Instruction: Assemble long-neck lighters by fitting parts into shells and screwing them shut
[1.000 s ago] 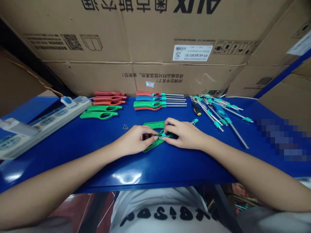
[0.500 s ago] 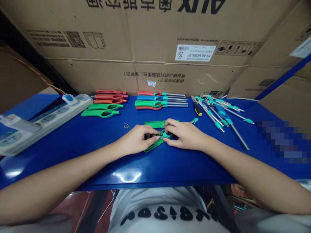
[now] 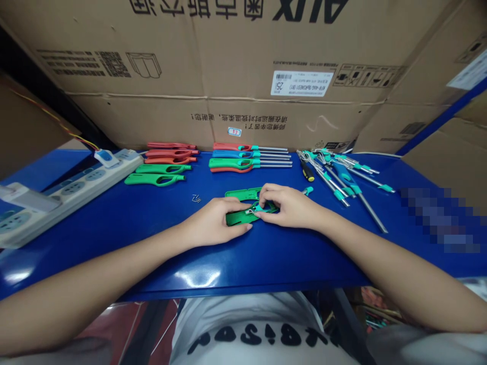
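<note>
My left hand (image 3: 213,221) lies on the blue table with thumb and fingers closed around the handle end of an open green lighter shell half (image 3: 239,218). With bent fingers, my right hand (image 3: 292,207) pinches a small teal part (image 3: 260,207) seated in that shell; it looks like a trigger. A silvery piece sits beside it, too small to name. Behind my fingers lies a second green shell half (image 3: 241,194), partly covered by my right hand. A teal rod tip (image 3: 307,190) shows beyond my right knuckles.
Red and green lighter shells (image 3: 158,179) lie back left, near a power strip (image 3: 79,190). Lighters with metal rods (image 3: 272,158) line the back middle. At right are wired rods (image 3: 367,205) and a screwdriver (image 3: 306,171). Small metal pins (image 3: 196,198) and a cardboard box (image 3: 171,114) also show.
My left thumb has moved down from the teal part to the near edge of the shell. My right hand still pinches the teal part. The view has shifted slightly.
</note>
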`<state>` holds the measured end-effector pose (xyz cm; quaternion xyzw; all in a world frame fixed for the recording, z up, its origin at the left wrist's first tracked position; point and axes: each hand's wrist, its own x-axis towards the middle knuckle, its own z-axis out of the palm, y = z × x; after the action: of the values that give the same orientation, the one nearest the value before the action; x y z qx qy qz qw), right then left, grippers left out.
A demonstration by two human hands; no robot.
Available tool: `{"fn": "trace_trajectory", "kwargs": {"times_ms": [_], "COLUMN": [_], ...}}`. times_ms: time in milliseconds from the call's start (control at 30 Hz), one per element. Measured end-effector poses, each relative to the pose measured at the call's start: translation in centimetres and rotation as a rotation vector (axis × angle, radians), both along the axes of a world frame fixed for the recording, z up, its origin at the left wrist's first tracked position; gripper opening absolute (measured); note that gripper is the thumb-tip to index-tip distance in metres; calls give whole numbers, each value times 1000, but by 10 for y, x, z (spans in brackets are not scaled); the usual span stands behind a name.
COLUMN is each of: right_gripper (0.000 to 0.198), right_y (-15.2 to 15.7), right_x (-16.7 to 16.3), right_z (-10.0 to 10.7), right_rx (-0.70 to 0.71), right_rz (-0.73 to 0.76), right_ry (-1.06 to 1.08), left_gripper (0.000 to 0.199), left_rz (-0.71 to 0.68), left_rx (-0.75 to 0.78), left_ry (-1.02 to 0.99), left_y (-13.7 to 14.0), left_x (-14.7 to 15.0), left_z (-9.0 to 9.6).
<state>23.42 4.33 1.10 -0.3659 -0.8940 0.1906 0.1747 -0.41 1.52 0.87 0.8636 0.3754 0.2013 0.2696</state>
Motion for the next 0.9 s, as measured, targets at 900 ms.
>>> {"fn": "trace_trajectory", "kwargs": {"times_ms": [900], "right_gripper": [26], "right_y": [64], "right_x": [106], "right_z": [21], "right_rx": [298], "right_rz": [-985], "right_ry": [-388], "left_gripper": [32], "left_rz": [9], "left_rx": [429], "left_ry": [364], "left_y": [-9], "left_x": [-3], "left_z": [5]}}
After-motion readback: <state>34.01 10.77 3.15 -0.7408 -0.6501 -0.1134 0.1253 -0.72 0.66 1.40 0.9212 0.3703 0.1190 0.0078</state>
